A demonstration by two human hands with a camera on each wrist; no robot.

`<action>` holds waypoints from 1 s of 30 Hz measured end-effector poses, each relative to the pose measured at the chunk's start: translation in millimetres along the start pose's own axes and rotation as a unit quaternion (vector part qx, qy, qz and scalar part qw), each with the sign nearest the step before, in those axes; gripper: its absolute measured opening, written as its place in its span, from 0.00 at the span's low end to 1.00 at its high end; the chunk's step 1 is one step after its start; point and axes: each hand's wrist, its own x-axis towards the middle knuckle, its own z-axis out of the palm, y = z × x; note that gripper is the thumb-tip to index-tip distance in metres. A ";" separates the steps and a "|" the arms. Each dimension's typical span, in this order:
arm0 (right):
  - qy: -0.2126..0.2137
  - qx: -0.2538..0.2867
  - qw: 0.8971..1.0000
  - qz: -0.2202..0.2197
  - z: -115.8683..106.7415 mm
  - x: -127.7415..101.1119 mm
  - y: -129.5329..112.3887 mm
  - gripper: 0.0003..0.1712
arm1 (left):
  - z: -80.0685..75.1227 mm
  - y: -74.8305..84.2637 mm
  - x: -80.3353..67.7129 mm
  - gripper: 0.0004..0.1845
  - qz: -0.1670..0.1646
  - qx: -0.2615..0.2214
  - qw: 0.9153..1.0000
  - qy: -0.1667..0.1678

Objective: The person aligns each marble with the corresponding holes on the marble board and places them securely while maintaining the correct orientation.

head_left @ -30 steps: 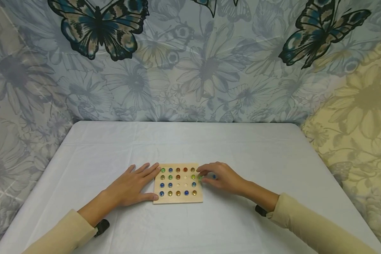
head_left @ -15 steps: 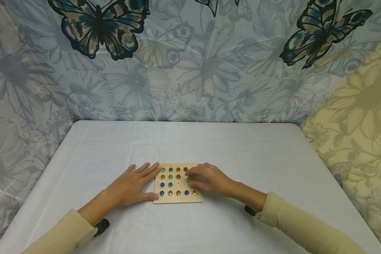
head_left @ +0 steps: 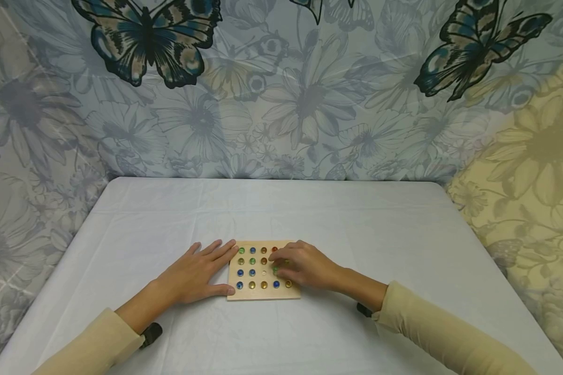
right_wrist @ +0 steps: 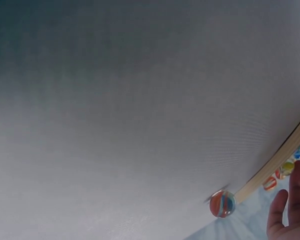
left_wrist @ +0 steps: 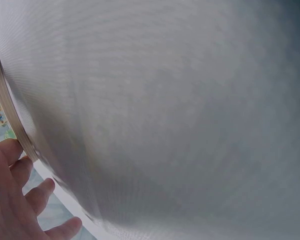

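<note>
Head view shows my right hand [head_left: 305, 268] over the right half of the wooden board [head_left: 263, 294], fingers curled and pinching a green marble [head_left: 275, 270] just above an empty hole, right of the board's centre. My left hand [head_left: 194, 273] lies flat, released, touching the board's left edge, farther from this marble

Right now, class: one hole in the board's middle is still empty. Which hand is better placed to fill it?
The right hand: it pinches a green marble beside the empty hole, while the left hand lies flat against the wooden board.
</note>
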 end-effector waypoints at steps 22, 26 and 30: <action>0.034 -0.005 0.999 0.010 -25.6 -9.7 13.5 0.19 | -0.5 0.6 -0.3 0.51 -0.004 -0.008 1.000 -0.004; 0.037 -0.018 0.999 0.024 -31.5 -18.0 20.0 0.19 | -0.9 1.0 -0.4 0.51 -0.004 -0.009 1.000 -0.004; 0.036 -0.031 0.998 0.043 -35.9 -27.1 26.5 0.20 | -1.3 1.2 -0.7 0.51 -0.003 -0.008 1.000 -0.002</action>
